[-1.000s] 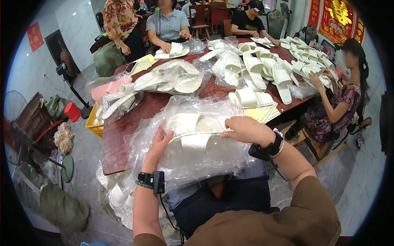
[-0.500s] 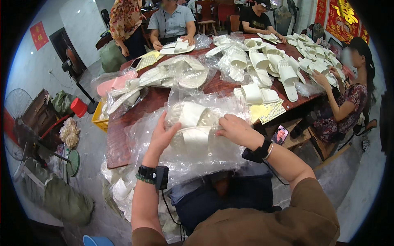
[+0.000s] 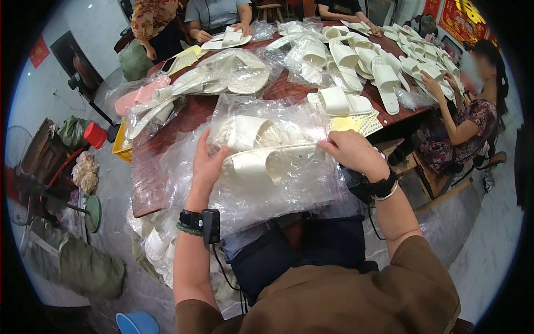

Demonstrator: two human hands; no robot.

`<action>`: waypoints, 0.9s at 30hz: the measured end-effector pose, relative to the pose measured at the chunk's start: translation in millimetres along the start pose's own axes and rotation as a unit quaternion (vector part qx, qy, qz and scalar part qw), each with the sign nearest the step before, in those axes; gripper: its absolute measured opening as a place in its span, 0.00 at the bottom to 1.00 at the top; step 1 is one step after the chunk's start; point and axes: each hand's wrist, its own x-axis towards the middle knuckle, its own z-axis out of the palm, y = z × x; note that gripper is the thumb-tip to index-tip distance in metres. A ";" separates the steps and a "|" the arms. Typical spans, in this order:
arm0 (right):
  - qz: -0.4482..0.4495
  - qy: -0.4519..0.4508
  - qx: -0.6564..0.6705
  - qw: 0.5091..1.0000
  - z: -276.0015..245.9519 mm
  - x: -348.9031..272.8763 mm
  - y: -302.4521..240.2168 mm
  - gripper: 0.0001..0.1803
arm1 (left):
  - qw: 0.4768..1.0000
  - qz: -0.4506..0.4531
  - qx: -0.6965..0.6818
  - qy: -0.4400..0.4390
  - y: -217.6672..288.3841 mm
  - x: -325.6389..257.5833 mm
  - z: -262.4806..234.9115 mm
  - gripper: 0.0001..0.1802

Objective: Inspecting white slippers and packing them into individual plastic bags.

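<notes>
We see a white slipper (image 3: 267,161) lying on its side inside a clear plastic bag (image 3: 289,183), held at the near edge of the dark red wooden table (image 3: 183,117), just above the person's lap. The left hand (image 3: 207,162) presses against the slipper's left end through the plastic, its fingers spread and curled around the toe. The right hand (image 3: 351,151) pinches the bag and the slipper's thin sole edge at the right end, fingers closed on it. A second white slipper (image 3: 245,131) sits just behind the first, under the same crumpled plastic. Both wrists carry dark bands, and a small black device hangs at the left wrist (image 3: 210,225). Farther out on the table lie a bagged stack of white slippers (image 3: 228,75), a pink pair (image 3: 136,99) at the left edge, and many loose white slippers (image 3: 361,61) to the right, with a yellow perforated sheet (image 3: 356,123) near the right hand. Other people sit around the table; one at the right reaches a hand (image 3: 431,86) to the loose slippers. On the floor to the left stands a red stool (image 3: 94,134).
</notes>
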 end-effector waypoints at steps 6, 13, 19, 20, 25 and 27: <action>0.007 -0.021 0.280 0.960 20.1 -14.7 -0.4 0.32 | 0.999 -0.032 -0.007 -0.004 14.6 -6.9 3.7 0.42; 0.049 0.143 0.743 0.652 26.5 -18.1 -12.6 0.27 | 1.000 -0.022 0.011 0.005 18.6 -12.7 5.1 0.41; 0.149 -0.011 0.923 0.355 39.8 -43.6 -29.2 0.20 | 0.999 0.009 0.037 0.025 -1.7 -6.5 2.7 0.40; 0.167 -0.062 0.920 0.350 44.3 -45.5 -34.4 0.20 | 0.999 0.010 0.035 0.017 -3.2 -5.8 1.4 0.40; 0.028 -0.206 0.668 0.715 44.8 -32.8 -33.7 0.20 | 1.000 -0.015 0.027 -0.005 7.4 -10.7 -1.0 0.40; -0.130 -0.033 0.391 0.911 71.6 -13.3 -23.6 0.21 | 1.000 0.002 0.011 -0.023 2.3 -6.9 -4.4 0.40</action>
